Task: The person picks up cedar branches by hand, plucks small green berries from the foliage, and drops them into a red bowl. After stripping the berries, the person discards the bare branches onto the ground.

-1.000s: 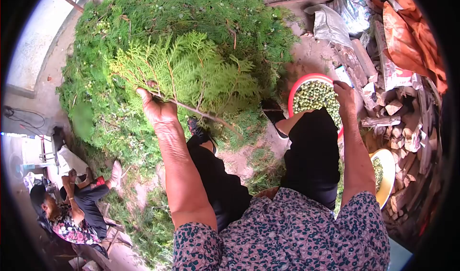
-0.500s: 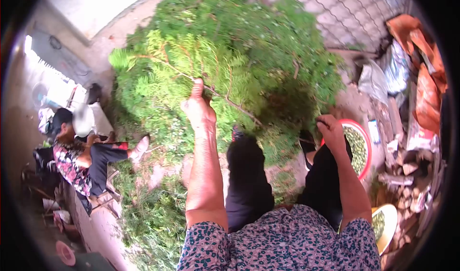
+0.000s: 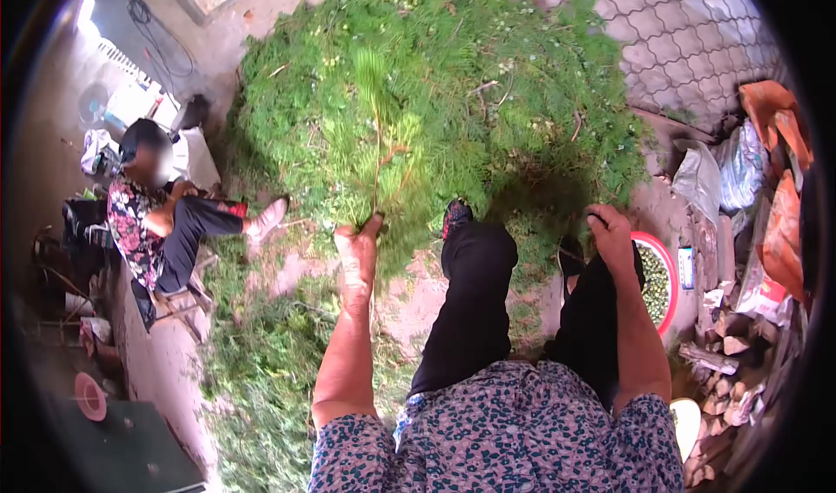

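Note:
My left hand (image 3: 357, 253) is closed round the lower stem of a leafy green branch (image 3: 378, 158), which points up and away from me over the greenery. Its feathery tip is smeared by motion. Above my right knee, my right hand (image 3: 612, 236) has its fingers curled together; whether anything sits in them is hidden. Just beside that hand stands a red-rimmed tub (image 3: 672, 297) holding many small green berries (image 3: 653, 284). Beyond my feet spreads a large pile of cut green branches (image 3: 531, 101).
Another person (image 3: 144, 223) sits on a low wooden stool at the left. More cut greenery (image 3: 270, 397) lies on the floor at lower left. To the right are orange sacks (image 3: 781, 232), stacked firewood (image 3: 727, 397) and a pale basin (image 3: 686, 425). Patterned paving (image 3: 688, 44) shows at upper right.
My left hand has drawn back towards me, and the branch has swung from lying slantwise to pointing away from me. My right hand stays by the tub. The view has shifted somewhat.

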`<state>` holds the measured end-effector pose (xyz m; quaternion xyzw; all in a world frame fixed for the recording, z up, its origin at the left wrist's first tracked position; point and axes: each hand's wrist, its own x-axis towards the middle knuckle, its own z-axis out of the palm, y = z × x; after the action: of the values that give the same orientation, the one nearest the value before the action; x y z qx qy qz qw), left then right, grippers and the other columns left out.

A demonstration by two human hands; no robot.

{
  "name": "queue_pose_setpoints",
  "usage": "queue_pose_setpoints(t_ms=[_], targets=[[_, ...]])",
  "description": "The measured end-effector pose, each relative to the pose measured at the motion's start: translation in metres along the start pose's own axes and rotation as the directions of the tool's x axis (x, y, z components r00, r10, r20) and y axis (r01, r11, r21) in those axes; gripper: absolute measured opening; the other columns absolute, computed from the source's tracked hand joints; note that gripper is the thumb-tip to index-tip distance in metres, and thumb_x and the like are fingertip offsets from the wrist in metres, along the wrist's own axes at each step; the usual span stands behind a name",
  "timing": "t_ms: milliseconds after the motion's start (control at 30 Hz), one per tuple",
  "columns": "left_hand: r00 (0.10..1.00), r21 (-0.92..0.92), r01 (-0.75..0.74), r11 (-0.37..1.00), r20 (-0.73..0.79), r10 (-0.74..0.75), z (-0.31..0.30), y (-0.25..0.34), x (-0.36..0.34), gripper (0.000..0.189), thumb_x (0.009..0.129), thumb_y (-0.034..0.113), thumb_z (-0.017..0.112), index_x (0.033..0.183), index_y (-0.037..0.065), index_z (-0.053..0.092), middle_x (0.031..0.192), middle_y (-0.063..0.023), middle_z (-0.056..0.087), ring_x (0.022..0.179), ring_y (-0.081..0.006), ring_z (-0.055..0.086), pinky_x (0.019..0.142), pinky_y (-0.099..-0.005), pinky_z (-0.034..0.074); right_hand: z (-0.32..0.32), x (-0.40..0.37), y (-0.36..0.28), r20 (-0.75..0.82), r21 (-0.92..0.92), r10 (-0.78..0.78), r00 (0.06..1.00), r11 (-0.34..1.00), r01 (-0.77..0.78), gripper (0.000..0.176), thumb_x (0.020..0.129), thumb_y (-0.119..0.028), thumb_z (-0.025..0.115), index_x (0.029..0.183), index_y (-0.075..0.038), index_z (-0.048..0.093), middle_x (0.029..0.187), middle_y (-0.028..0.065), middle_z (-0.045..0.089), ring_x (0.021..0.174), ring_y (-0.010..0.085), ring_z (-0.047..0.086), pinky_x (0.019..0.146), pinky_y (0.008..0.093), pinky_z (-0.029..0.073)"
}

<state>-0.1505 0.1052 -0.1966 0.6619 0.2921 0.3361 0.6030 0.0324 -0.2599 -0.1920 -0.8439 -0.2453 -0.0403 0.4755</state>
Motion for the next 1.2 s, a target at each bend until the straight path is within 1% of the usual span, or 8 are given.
queue_pose_setpoints(t_ms=[233, 333, 600, 667, 833, 900, 1100, 1200], targets=[[0.929, -0.13, 0.333, 0.934, -0.122, -0.349, -0.087, -0.055, -0.08, 0.012, 0.068, 0.001, 0.064, 0.08, -0.001, 0.062, 0.072, -0.0035, 0.061, 0.059, -0.0141, 0.053, 0.058, -0.0282, 0.045, 0.009, 0.007, 0.007, 0.114, 0.083, 0.115, 0.987, 0.989, -0.125, 0.017, 0.08, -0.003, 0.054, 0.095, 0.001, 0.06, 0.08, 0.0044, 0.06, 0.072, 0.0108, 0.055, 0.066, 0.0235, 0.044], [0.888, 0.269, 0.395, 0.878, -0.358, -0.289, -0.148, -0.103, -0.109, 0.015, 0.066, 0.005, 0.068, 0.073, -0.004, 0.059, 0.068, -0.0064, 0.061, 0.058, -0.015, 0.052, 0.057, -0.0297, 0.043, 0.015, 0.012, 0.025, 0.146, 0.151, 0.165, 0.975, 0.971, -0.186, 0.017, 0.084, -0.007, 0.053, 0.099, -0.002, 0.06, 0.082, 0.0032, 0.06, 0.073, 0.0104, 0.056, 0.064, 0.0229, 0.044], [0.936, 0.621, 0.221, 0.752, -0.351, 0.015, -0.161, -0.067, -0.141, 0.019, 0.066, 0.008, 0.071, 0.061, -0.002, 0.055, 0.053, -0.0142, 0.055, 0.044, -0.018, 0.046, 0.047, -0.0327, 0.038, 0.055, 0.003, -0.057, 0.277, 0.165, 0.121, 0.953, 0.971, -0.171, 0.017, 0.084, -0.009, 0.056, 0.1, -0.004, 0.061, 0.083, 0.0025, 0.06, 0.062, 0.009, 0.055, 0.057, 0.0211, 0.045], [0.965, 0.719, 0.079, 0.691, -0.228, 0.126, -0.152, -0.061, -0.144, 0.011, 0.065, 0.005, 0.07, 0.069, 0.001, 0.06, 0.062, -0.0157, 0.059, 0.05, -0.0304, 0.053, 0.049, -0.0338, 0.042, 0.082, -0.01, -0.113, 0.335, 0.32, -0.158, 0.929, 0.946, 0.045, 0.016, 0.082, -0.008, 0.057, 0.097, -0.005, 0.062, 0.084, 0.0052, 0.062, 0.063, 0.0107, 0.056, 0.056, 0.0234, 0.047], [0.973, 0.762, -0.129, 0.635, -0.028, 0.23, -0.112, -0.017, -0.155, 0.031, 0.068, -0.003, 0.061, 0.095, 0.011, 0.064, 0.084, -0.0116, 0.064, 0.071, -0.0279, 0.063, 0.061, -0.0315, 0.049, 0.159, -0.041, -0.204, 0.666, 0.498, -0.434, 0.607, 0.864, 0.071, 0.02, 0.081, -0.006, 0.057, 0.1, -0.002, 0.059, 0.089, 0.0103, 0.061, 0.07, 0.0128, 0.06, 0.06, 0.025, 0.05], [0.968, 0.771, -0.132, 0.623, -0.036, 0.25, -0.102, -0.01, -0.159, 0.032, 0.068, -0.004, 0.058, 0.095, 0.011, 0.064, 0.085, -0.0118, 0.064, 0.071, -0.0281, 0.062, 0.061, -0.0321, 0.049, 0.198, -0.052, -0.205, 0.501, 0.488, -0.627, 0.596, 0.774, 0.403, 0.023, 0.08, -0.004, 0.056, 0.103, -0.003, 0.058, 0.09, 0.0126, 0.061, 0.07, 0.0184, 0.061, 0.06, 0.0274, 0.048], [0.952, 0.706, -0.164, 0.689, -0.069, 0.298, -0.098, -0.005, -0.168, 0.034, 0.067, -0.007, 0.058, 0.096, 0.008, 0.064, 0.084, -0.0132, 0.063, 0.072, -0.0285, 0.062, 0.063, -0.0311, 0.049, 0.205, -0.065, -0.191, 0.501, 0.414, -0.451, 0.738, 0.874, 0.253, 0.023, 0.078, -0.006, 0.056, 0.101, -0.005, 0.056, 0.082, 0.0147, 0.06, 0.073, 0.0303, 0.059, 0.065, 0.0371, 0.047], [0.981, 0.625, -0.037, 0.78, -0.125, 0.147, -0.1, -0.002, -0.17, 0.029, 0.071, -0.007, 0.061, 0.1, -0.003, 0.061, 0.079, -0.0128, 0.066, 0.067, -0.0059, 0.056, 0.06, -0.0226, 0.046, 0.202, -0.067, -0.184, 0.533, 0.426, -0.431, 0.728, 0.88, 0.209, 0.025, 0.076, -0.004, 0.057, 0.102, -0.005, 0.055, 0.08, 0.0115, 0.06, 0.069, 0.023, 0.058, 0.062, 0.0323, 0.046]])
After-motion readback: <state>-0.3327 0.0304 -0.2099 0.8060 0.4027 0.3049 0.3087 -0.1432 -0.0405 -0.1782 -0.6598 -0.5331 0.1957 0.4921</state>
